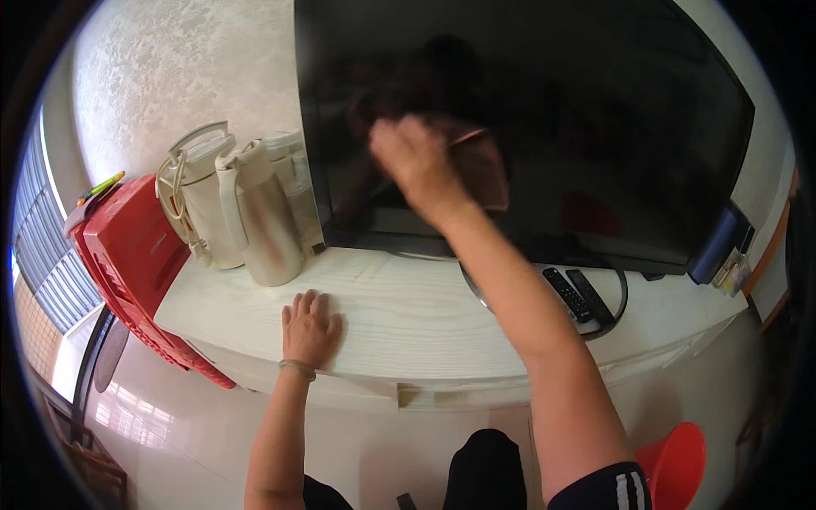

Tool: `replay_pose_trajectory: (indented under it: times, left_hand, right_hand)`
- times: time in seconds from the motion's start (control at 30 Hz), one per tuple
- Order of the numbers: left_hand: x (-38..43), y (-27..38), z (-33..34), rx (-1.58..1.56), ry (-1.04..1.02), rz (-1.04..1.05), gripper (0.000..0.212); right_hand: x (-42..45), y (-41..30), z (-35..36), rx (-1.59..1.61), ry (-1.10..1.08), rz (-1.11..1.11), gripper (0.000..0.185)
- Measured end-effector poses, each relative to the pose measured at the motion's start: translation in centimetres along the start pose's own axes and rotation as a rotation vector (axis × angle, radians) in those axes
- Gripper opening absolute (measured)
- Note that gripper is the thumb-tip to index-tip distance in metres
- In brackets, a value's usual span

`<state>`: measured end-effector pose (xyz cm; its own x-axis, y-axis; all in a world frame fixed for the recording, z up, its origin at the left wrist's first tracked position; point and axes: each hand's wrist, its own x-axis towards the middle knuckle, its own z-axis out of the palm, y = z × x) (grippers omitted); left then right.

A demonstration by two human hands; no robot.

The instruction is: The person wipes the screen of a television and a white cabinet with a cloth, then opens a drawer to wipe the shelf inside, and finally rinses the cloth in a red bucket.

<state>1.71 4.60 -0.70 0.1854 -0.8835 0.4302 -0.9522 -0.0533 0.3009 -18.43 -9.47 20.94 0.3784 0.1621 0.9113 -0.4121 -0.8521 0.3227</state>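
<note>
My left hand [311, 331] rests palm down on the white wood-grain cabinet top [395, 319], its fingers apart, with a bracelet at the wrist. Just behind it stands a metal thermos jug [271, 229]. Before the black screen of a flat television [612, 127] is my right hand [414, 159], blurred, its fingers bent. A dull pink, cloth-like shape [488, 169] shows beside this hand; whether it is a cloth in the hand or a reflection in the screen, I cannot tell. The screen also mirrors a dark figure.
An electric kettle or airpot [207, 197] with a coiled cord stands at the left, beside stacked red plastic stools [134, 236]. Two remote controls [577, 296] lie by the television's base. A dark blue box [720, 245] stands at the right. A red bucket [682, 465] is on the floor.
</note>
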Motion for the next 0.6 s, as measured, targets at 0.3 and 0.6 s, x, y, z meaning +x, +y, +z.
replay_pose_trajectory:
  times: [0.3,0.6]
  left_hand:
    - [0.1,1.0,0.2,-0.024,-0.027,-0.034,0.044]
    - [0.4,0.3,1.5,-0.09,0.131,-0.02,0.038]
  right_hand:
    - [-15.6,-3.2,0.2,0.421,-1.094,0.401,0.024]
    - [-21.5,-6.9,0.7,-0.24,-1.035,0.871,0.041]
